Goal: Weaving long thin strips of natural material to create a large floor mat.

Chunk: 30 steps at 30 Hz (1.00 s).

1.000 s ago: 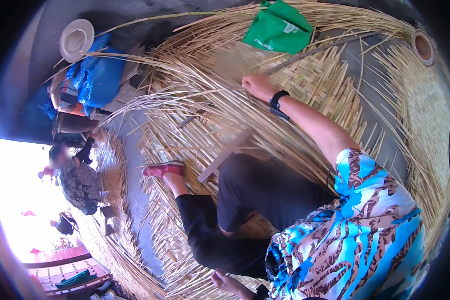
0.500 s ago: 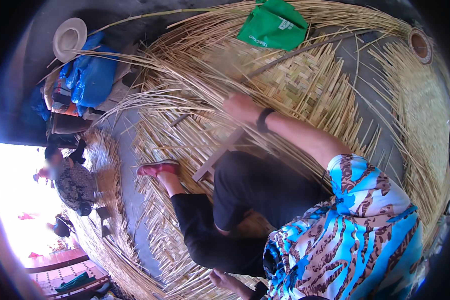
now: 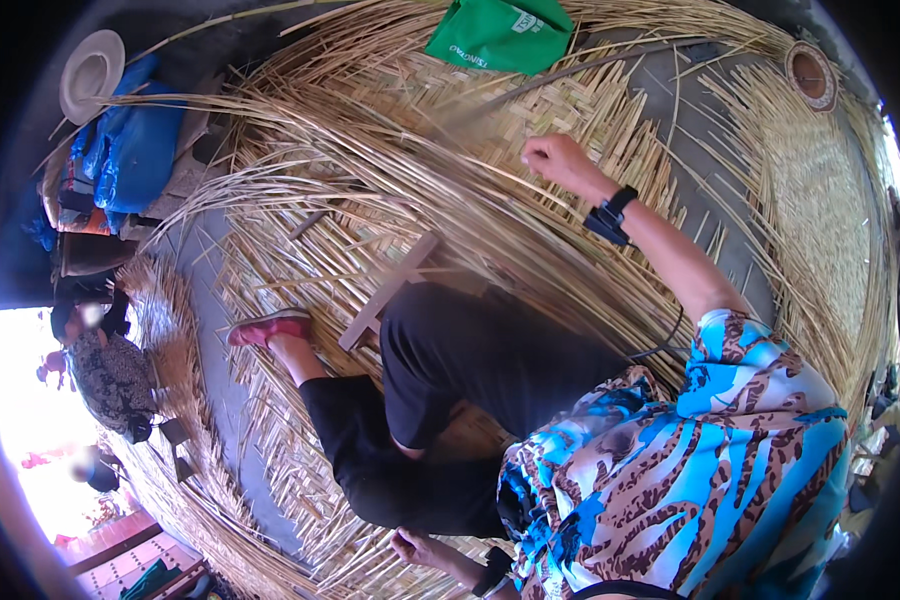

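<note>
My right hand (image 3: pixel 558 165), with a dark band on its wrist, is closed above the woven mat (image 3: pixel 530 130) of pale split strips. What its fingers hold, if anything, I cannot make out. Just below it runs a thick bundle of long loose strips (image 3: pixel 370 150), lying diagonally across the mat and past my knee. Low in the picture my left hand (image 3: pixel 422 550) is near the mat beside my dark trouser leg. Its fingers are curled, and their contents cannot be made out. A wooden piece like a low stool (image 3: pixel 390 290) lies by my knee.
A green bag (image 3: pixel 500 35) rests at the mat's far edge. Blue plastic bags (image 3: pixel 140 160) and a pale hat (image 3: pixel 92 76) are at the far left. Another person (image 3: pixel 110 380) sits by the bright doorway. A round-topped object (image 3: pixel 811 76) stands at the far right by another woven mat (image 3: pixel 820 200).
My right hand has lifted off the bundle of strips and moved to the right, its fingers still closed. The view has shifted, so the surroundings sit further left. My left hand stays low.
</note>
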Motion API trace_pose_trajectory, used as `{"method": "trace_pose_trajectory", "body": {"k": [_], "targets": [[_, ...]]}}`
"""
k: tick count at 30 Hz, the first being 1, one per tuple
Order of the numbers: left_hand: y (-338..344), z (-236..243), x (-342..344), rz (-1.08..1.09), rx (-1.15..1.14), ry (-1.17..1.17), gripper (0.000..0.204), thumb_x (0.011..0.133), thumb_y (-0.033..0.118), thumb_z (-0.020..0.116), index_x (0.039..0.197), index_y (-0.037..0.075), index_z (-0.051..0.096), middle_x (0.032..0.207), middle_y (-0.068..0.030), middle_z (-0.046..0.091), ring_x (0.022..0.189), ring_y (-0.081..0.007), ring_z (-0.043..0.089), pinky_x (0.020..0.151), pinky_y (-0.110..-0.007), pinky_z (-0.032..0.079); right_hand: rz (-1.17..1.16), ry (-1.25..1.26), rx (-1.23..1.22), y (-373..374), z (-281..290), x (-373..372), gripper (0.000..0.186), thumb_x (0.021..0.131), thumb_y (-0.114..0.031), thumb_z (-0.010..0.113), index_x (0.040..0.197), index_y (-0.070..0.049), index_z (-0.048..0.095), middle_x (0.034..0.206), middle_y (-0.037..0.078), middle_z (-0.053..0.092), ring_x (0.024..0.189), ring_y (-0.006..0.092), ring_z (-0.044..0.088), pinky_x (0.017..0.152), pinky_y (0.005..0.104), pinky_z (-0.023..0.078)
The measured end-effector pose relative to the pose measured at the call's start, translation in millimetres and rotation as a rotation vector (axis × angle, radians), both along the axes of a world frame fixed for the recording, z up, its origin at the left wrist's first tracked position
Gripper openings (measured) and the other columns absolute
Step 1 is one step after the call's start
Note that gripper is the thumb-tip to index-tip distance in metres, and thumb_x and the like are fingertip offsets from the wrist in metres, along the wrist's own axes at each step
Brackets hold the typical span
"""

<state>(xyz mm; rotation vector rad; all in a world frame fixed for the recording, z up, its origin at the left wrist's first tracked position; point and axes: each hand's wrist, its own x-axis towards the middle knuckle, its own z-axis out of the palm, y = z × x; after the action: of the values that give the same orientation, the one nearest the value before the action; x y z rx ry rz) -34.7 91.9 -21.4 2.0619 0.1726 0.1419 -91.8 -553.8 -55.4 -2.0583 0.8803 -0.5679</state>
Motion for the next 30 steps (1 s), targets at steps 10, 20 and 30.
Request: {"method": "trace_pose_trajectory", "body": {"k": [10,20,30], "targets": [[-5.0,-2.2,-5.9,0.091,0.070,0.026,0.021,0.095,0.016,0.057,0.079,0.003,0.055,0.067,-0.0015,0.051,0.061,-0.0107,0.045,0.055,-0.025,0.037,0.047,0.348,-0.608,90.0,-25.5,-7.7,0.015,0.084,-0.018,0.062,0.082,-0.004,0.058,0.076,0.012,0.064,0.071,0.0312,0.064,0.062,0.0450,0.049],[5.1,-17.9,0.7,0.063,0.002,0.004,0.012,0.094,0.014,0.057,0.084,0.007,0.057,0.069,0.0014,0.050,0.061,-0.0074,0.046,0.054,-0.020,0.037,0.153,-0.295,0.493,92.2,100.4,-5.3,0.020,0.096,-0.017,0.056,0.084,-0.003,0.054,0.064,-0.002,0.052,0.058,0.0046,0.047,0.052,0.0227,0.037],[1.8,42.8,1.0,0.093,-0.139,-0.192,0.010,0.098,0.008,0.048,0.094,0.003,0.056,0.078,-0.0020,0.055,0.063,-0.0081,0.047,0.056,-0.021,0.038,0.725,-0.355,0.048,191.7,231.7,25.4,0.013,0.096,-0.017,0.057,0.099,-0.004,0.057,0.074,0.002,0.060,0.062,0.0112,0.059,0.055,0.0266,0.045]]}}
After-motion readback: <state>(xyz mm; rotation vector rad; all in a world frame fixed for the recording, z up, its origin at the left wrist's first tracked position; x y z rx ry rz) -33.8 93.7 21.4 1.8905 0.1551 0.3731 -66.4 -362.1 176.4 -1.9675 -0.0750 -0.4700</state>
